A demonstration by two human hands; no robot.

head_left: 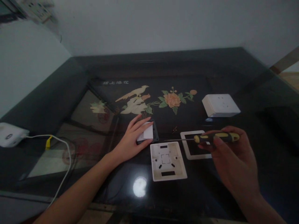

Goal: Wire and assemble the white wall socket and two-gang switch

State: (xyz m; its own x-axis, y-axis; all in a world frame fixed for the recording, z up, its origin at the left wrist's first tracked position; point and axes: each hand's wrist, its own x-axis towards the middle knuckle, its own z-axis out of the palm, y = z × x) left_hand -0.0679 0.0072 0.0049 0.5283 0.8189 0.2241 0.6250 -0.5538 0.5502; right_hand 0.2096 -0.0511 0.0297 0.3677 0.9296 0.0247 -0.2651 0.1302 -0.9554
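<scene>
Steadying the white-faced module [148, 133], left hand [128, 142] clamped over it — right hand [235, 158] gripping the screwdriver [224, 137] — looks like lining up, needs careful aim.

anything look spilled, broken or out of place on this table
Nothing spilled or visibly broken. The only slightly untidy thing is the small brass-coloured screws, lying loose on the dark tabletop between the left hand and the white frame.
</scene>
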